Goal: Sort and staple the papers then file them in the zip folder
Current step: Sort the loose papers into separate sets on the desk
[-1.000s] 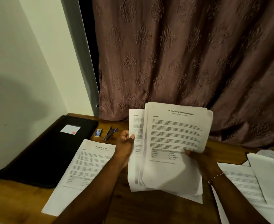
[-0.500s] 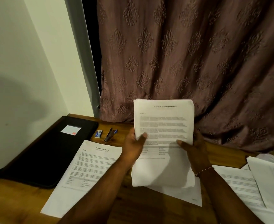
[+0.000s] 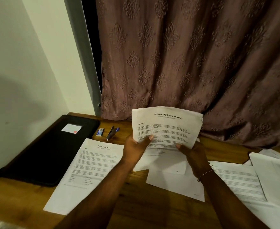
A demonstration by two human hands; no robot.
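Fingers (image 3: 148,138) of the left hand (image 3: 134,147) are curled round the left edge of a stack of papers (image 3: 167,126), with the thumb laid across the printed face. The lower right corner is pinched in like manner by the right hand (image 3: 193,152), thumb in front. The stack is held upright above the bench (image 3: 132,205), with a curtain (image 3: 185,55) hung behind it at twelve o'clock. Its top page is white and slightly crumpled along the upper edge. It is headed "Internship Documentation", with "Section 1" and blocks of text beneath. The lower part of the stack hangs down between and below the two hands.

At nine o'clock from the hands a black zip folder (image 3: 45,151) is laid flat, and a pale label with a red patch is seen on its cover. Overlapping loose sheets (image 3: 243,182) are spread at four o'clock. At eight o'clock a single sheet (image 3: 89,169) headed "Sample Health Report" is laid against the folder's right edge. A plain sheet (image 3: 174,184) is laid at six o'clock, under the wrists. At ten o'clock a stapler (image 3: 111,133) is seen, with a small staple box (image 3: 100,132) just beside it, between it and the folder.
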